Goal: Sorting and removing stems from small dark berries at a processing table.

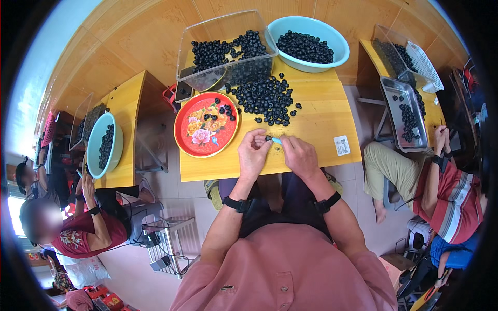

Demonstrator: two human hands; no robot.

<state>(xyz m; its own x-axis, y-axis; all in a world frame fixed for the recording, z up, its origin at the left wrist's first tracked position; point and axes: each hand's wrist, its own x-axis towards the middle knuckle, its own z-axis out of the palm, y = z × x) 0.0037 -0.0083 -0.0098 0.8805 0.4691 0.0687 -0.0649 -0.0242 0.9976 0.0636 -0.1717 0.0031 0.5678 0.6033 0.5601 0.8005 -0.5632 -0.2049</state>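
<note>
Fingertips of my left hand (253,151) pinch one dark berry (268,138); my right hand (298,154) grips a small light-blue tool (276,140) against it, low over the wooden table (321,116). Loose berry pile (265,98) just beyond, red floral tray (206,124) to the left, turquoise bowl (307,43) further back.

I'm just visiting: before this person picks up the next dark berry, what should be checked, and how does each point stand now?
1. Left hand has a berry at its fingertips: ok, a dark berry sits there.
2. Right hand grips the small light blue tool: ok.
3. Loose berry pile within reach on the yellow table: ok.
4. Red flowered tray has room: ok, few berries on it.
5. Clear bin and blue bowl stand steady: ok.
6. Berry in hand finished: cannot tell, too small.
</note>
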